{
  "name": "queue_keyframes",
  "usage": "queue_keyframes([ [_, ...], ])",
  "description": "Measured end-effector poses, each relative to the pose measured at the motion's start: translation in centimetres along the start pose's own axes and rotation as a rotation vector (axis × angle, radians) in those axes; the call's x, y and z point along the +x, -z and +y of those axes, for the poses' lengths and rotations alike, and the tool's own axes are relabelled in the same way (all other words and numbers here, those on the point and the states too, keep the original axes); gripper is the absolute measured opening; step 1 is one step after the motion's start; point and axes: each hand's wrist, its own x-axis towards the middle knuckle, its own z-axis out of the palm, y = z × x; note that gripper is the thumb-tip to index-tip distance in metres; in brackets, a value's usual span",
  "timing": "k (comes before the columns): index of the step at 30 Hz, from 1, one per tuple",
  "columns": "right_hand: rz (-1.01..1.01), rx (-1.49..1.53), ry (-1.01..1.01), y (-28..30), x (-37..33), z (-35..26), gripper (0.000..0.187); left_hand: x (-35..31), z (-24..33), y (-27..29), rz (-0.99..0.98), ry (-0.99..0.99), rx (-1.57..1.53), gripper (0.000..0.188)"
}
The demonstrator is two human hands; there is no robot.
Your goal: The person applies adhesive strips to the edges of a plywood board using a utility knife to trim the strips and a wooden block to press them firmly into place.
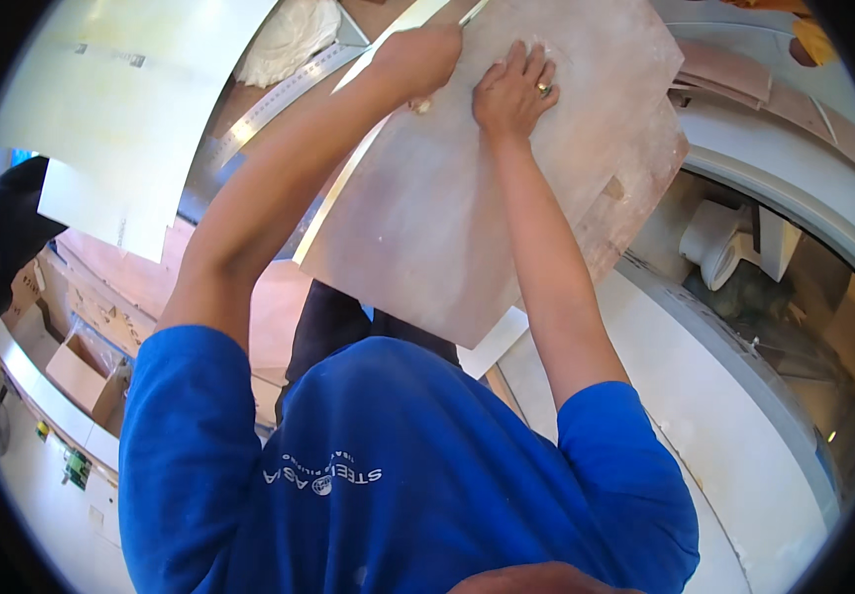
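Observation:
A large greyish-brown board (427, 238) with dusty smears lies in front of me. My right hand (516, 91) rests flat on it with the fingers spread, a ring on one finger. At the board's far left edge, my left hand (419, 67) is closed in a fist. A thin pale tip (473, 12) sticks out past its knuckles; what kind of tool it belongs to is not clear. Left of my left forearm lies a metal ruler (284, 107) with markings, beside a crumpled off-white bundle (294, 40).
A large pale sheet (120, 109) spans the upper left. Below it are an open cardboard box (81, 371) and dark fabric (11, 223). At right, a white toilet (719, 243) shows behind a curved white ledge (675, 327). Another person's orange sleeve (815, 42) appears top right.

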Motion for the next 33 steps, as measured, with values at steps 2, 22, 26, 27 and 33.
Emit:
queue_keyframes([
  [2, -0.002, 0.005, -0.011, -0.1, 0.1, -0.3, 0.053, -6.4, -0.1, 0.1, 0.012, 0.024, -0.011, 0.027],
  [22, -0.028, -0.012, 0.008, -0.2, 0.2, 0.1, 0.054, 2.2, 0.4, -2.0, 0.295, 0.062, -0.094, 0.039],
  [26, -0.020, -0.010, -0.003, -0.1, 0.2, 0.2, 0.053, 4.1, 0.2, -2.0, 0.213, 0.019, -0.109, 0.026],
  [27, -0.012, -0.009, -0.004, 0.0, 0.2, 0.2, 0.053, 4.4, 0.4, -1.8, 0.217, -0.004, -0.093, 0.026],
  [33, 0.010, -0.009, 0.029, 0.3, 0.0, 0.3, 0.051, 4.1, 0.0, -1.1, 0.187, -0.074, -0.018, 0.024],
])
